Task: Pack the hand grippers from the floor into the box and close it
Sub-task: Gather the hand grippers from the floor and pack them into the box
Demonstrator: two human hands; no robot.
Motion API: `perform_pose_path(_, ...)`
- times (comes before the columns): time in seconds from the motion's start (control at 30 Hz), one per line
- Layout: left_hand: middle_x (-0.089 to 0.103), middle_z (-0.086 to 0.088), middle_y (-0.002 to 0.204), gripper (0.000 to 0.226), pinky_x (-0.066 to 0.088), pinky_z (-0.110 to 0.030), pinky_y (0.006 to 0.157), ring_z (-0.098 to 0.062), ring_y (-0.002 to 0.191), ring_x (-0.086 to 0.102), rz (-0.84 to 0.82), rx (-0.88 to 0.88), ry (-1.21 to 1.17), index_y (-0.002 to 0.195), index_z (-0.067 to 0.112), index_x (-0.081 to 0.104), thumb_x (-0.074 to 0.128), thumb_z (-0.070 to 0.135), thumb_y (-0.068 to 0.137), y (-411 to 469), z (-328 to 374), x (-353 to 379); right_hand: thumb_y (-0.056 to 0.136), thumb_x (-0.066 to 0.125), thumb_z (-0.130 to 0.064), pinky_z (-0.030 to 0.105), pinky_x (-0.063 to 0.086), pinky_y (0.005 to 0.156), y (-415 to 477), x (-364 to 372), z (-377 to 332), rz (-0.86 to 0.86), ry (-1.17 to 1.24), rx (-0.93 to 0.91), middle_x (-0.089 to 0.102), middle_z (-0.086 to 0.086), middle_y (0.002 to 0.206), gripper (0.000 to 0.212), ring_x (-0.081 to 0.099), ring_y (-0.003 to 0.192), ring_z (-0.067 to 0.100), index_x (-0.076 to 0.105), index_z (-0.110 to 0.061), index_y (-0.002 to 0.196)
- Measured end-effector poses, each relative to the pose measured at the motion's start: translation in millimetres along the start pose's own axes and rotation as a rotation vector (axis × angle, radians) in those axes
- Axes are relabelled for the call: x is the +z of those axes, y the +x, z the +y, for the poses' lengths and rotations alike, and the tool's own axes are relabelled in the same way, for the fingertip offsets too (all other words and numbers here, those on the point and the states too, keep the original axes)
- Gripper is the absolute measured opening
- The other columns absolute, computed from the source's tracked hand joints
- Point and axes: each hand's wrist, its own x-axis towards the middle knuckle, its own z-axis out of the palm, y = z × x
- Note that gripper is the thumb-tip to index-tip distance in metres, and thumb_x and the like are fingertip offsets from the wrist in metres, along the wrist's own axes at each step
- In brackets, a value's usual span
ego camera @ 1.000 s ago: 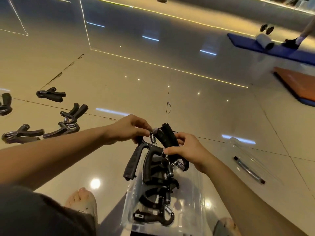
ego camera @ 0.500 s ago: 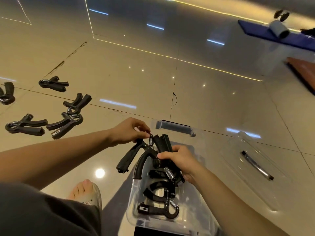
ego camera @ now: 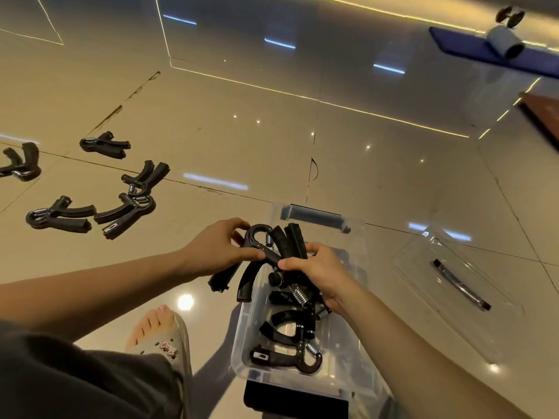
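Looking down from head height at a glossy tiled floor (ego camera: 272,131). A clear plastic box (ego camera: 242,337) stands on it directly in front of the person, with its top open. Both hands are over the box's far half.

The left hand (ego camera: 220,249) pinches the looped head of a black hand gripper (ego camera: 255,237) between thumb and fingers. This gripper's two handles hang down and to the left, crossing the box's left wall. The right hand (ego camera: 314,267) is curled round a second gripper (ego camera: 289,241). Its two handles point up and away from the person, and a coil spring shows below the palm. The two grippers overlap between the thumbs; whether they are hooked together cannot be told.

More black grippers (ego camera: 284,359) lie piled inside the box, the nearest one flat at the near end.

The clear lid (ego camera: 423,267) lies on the floor to the right of the box, a little apart from it, with a dark strip handle (ego camera: 459,285) across it.

Five loose grippers lie on the floor well to the left of the box. Three sit close together in a cluster (ego camera: 127,213), one lies farther away (ego camera: 104,145), and one is at the far left (ego camera: 21,164).

A foot in a grey sandal (ego camera: 163,337) rests near the box's left wall. Far off to the right lies a blue mat (ego camera: 472,46) with a grey roll (ego camera: 505,43) on it.
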Motion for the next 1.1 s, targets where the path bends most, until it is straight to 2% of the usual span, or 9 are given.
perform_pose_path(0.13, 0.06, 0.006, 0.118, 0.107, 0.054, -0.026, 0.074, -0.01, 0.081, 0.065, -0.023, 0.072, 0.152, 0.151, 0.03, 0.034, 0.084, 0.064, 0.063, -22, -2, 5, 0.074, 0.087, -0.014, 0.045, 0.061, 0.087, -2, 2, -3, -0.01, 0.02, -0.003, 0.07, 0.01, 0.107, 0.045, 0.075, 0.091, 0.025, 0.057, -0.023, 0.105)
perform_pose_path(0.23, 0.057, 0.012, 0.119, 0.114, 0.051, -0.027, 0.086, -0.013, 0.098, 0.062, 0.005, 0.125, 0.199, 0.154, 0.034, 0.027, 0.088, 0.059, 0.061, -31, -9, 13, 0.074, 0.087, -0.014, 0.039, 0.061, 0.083, -3, 3, -3, -0.006, 0.016, -0.013, 0.071, 0.009, 0.103, 0.047, 0.075, 0.086, 0.022, 0.056, -0.022, 0.109)
perform_pose_path(0.4, 0.067, 0.003, 0.111, 0.072, 0.058, -0.035, 0.082, -0.016, 0.091, 0.066, 0.077, 0.139, 0.126, 0.137, 0.022, 0.054, 0.083, 0.028, 0.071, -30, -12, 20, 0.072, 0.088, -0.017, 0.037, 0.061, 0.079, 0, -1, -5, 0.004, -0.12, -0.03, 0.071, 0.01, 0.108, 0.057, 0.075, 0.089, 0.023, 0.056, -0.017, 0.119)
perform_pose_path(0.57, 0.065, -0.001, 0.114, 0.07, 0.062, -0.032, 0.076, -0.017, 0.093, 0.066, 0.056, 0.152, 0.11, 0.138, 0.016, 0.054, 0.081, 0.018, 0.073, -27, -1, 15, 0.067, 0.09, -0.023, 0.043, 0.058, 0.091, -1, -20, -13, 0.042, -0.2, -0.108, 0.068, 0.006, 0.113, 0.059, 0.071, 0.099, 0.023, 0.061, -0.02, 0.118)
perform_pose_path(0.7, 0.065, 0.003, 0.114, 0.066, 0.063, -0.034, 0.075, -0.019, 0.094, 0.069, -0.036, 0.247, 0.135, 0.134, 0.022, 0.056, 0.08, 0.013, 0.074, -26, 20, -3, 0.07, 0.088, -0.017, 0.035, 0.056, 0.087, -7, -48, -24, 0.144, -0.232, -0.205, 0.067, 0.003, 0.107, 0.051, 0.067, 0.097, 0.019, 0.066, -0.015, 0.116)
perform_pose_path(0.83, 0.063, 0.005, 0.121, 0.069, 0.057, -0.035, 0.092, -0.015, 0.108, 0.062, -0.158, 0.278, 0.286, 0.139, 0.02, 0.053, 0.082, 0.017, 0.076, -28, 40, -13, 0.073, 0.087, -0.016, 0.029, 0.053, 0.078, -8, -80, -27, 0.276, -0.233, -0.283, 0.066, 0.0, 0.099, 0.042, 0.065, 0.091, 0.017, 0.068, -0.017, 0.111)
perform_pose_path(0.9, 0.06, 0.006, 0.121, 0.068, 0.06, -0.03, 0.084, -0.015, 0.104, 0.062, -0.203, 0.278, 0.285, 0.136, 0.021, 0.051, 0.083, 0.018, 0.076, -25, 53, -12, 0.073, 0.087, -0.016, 0.036, 0.055, 0.08, -4, -94, -24, 0.327, -0.269, -0.296, 0.066, 0.001, 0.096, 0.04, 0.066, 0.092, 0.022, 0.068, -0.017, 0.108)
perform_pose_path(0.97, 0.06, 0.007, 0.115, 0.064, 0.061, -0.027, 0.078, -0.014, 0.099, 0.063, -0.241, 0.295, 0.28, 0.131, 0.023, 0.052, 0.083, 0.019, 0.076, -21, 64, -5, 0.073, 0.087, -0.02, 0.043, 0.057, 0.084, 3, -107, -19, 0.378, -0.329, -0.293, 0.067, 0.005, 0.099, 0.043, 0.066, 0.094, 0.026, 0.068, -0.013, 0.111)
perform_pose_path(1.1, 0.062, 0.01, 0.111, 0.059, 0.062, -0.038, 0.077, -0.015, 0.097, 0.067, -0.347, 0.319, 0.309, 0.125, 0.025, 0.053, 0.082, 0.016, 0.075, -13, 71, 20, 0.073, 0.087, -0.023, 0.039, 0.055, 0.085, 13, -128, -5, 0.448, -0.391, -0.295, 0.063, 0.001, 0.11, 0.061, 0.064, 0.099, 0.024, 0.059, -0.013, 0.127)
